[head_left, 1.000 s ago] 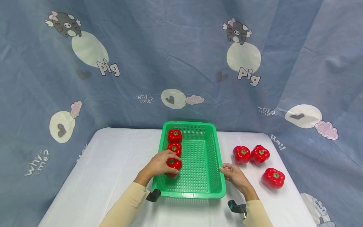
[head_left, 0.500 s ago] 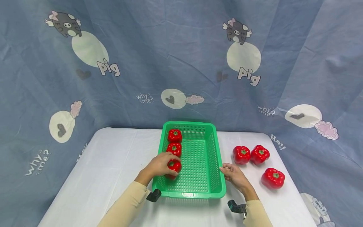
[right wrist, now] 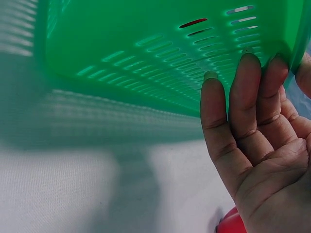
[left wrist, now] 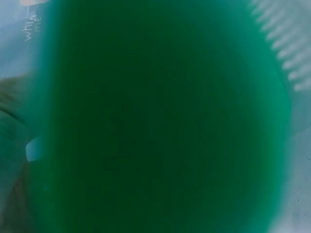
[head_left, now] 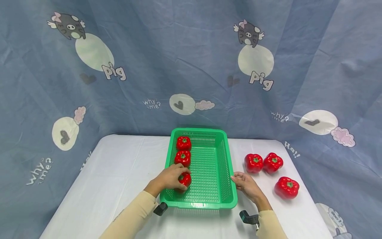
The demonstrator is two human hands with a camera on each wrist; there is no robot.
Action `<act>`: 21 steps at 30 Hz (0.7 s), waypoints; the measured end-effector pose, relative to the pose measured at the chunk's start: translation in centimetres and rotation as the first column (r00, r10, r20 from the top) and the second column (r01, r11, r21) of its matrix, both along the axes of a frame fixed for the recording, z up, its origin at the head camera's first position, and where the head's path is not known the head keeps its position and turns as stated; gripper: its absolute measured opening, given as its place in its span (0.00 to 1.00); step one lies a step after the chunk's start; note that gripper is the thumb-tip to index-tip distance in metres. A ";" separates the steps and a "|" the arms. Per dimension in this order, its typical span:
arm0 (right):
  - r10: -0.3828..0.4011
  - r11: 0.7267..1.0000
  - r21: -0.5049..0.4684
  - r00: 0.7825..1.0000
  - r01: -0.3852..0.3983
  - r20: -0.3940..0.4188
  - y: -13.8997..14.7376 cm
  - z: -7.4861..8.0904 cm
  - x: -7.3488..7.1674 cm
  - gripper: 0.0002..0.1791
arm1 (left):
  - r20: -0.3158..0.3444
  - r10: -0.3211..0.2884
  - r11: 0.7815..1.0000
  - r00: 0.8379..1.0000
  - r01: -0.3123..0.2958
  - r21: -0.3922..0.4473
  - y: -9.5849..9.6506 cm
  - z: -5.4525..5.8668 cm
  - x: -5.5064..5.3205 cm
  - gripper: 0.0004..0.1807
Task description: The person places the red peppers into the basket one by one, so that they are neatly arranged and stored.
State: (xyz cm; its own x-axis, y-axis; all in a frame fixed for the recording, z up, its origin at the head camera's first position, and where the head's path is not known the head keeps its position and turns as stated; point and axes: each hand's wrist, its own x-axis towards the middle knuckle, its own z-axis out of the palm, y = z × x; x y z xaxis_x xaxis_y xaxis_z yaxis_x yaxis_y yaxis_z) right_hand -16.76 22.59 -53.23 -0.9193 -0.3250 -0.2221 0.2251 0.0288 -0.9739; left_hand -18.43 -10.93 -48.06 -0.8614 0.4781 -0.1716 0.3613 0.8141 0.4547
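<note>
Blue cloth (head_left: 191, 59) hangs behind the white desk (head_left: 134, 162). On the desk sits a green basket (head_left: 222, 159), and it should not slide while a pepper is being set down in it. The right hand (head_left: 247, 186) can help with that: it pinches the basket's right side, fingers on the outside wall and thumb by the rim. A soft pinch should do, since a hard pull could tip it. The left hand (head_left: 171, 177) reaches over the left side and grips the near pepper (head_left: 185, 179), which is inside the basket by the left wall.

Two more sit in line behind it, the middle pepper (head_left: 183, 158) and the far pepper (head_left: 183, 143). To make a neat row, it is best to set the near pepper down gently, stalk up, and not bump the middle pepper. Fingers hide the gap between those two, so I cannot tell if they touch. Letting go slowly would help stop it rolling. Three peppers lie outside, right of the basket: a left one (head_left: 254, 163), a back one (head_left: 273, 162) and a front one (head_left: 286, 188).
</note>
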 end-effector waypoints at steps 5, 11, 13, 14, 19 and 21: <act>-0.004 1.000 0.001 1.000 0.004 0.011 0.0 -0.2 0.0 0.17 | 0.025 0.002 1.000 1.000 -0.002 0.015 0.0 -0.1 0.0 0.27; 0.006 1.000 -0.002 1.000 -0.006 0.004 0.0 -0.2 0.0 0.18 | 0.012 -0.014 0.999 1.000 0.014 0.031 -0.1 -0.2 0.1 0.28; 0.010 1.000 0.004 1.000 -0.010 0.003 0.0 -0.1 -0.1 0.18 | 0.003 -0.026 0.999 1.000 0.026 0.038 -0.1 -0.2 0.1 0.29; 0.009 1.000 0.006 1.000 -0.009 0.003 0.0 -0.1 -0.1 0.18 | 0.005 -0.027 0.999 1.000 0.027 0.042 -0.2 -0.2 0.1 0.29; 0.004 1.000 0.010 1.000 -0.004 0.005 0.1 0.0 -0.1 0.17 | 0.019 -0.043 0.997 0.999 0.042 0.071 -0.4 -0.2 0.1 0.30; 0.002 1.000 0.009 1.000 -0.002 0.008 0.1 0.0 -0.1 0.17 | 0.028 -0.048 0.996 0.998 0.046 0.081 -0.5 -0.2 0.1 0.30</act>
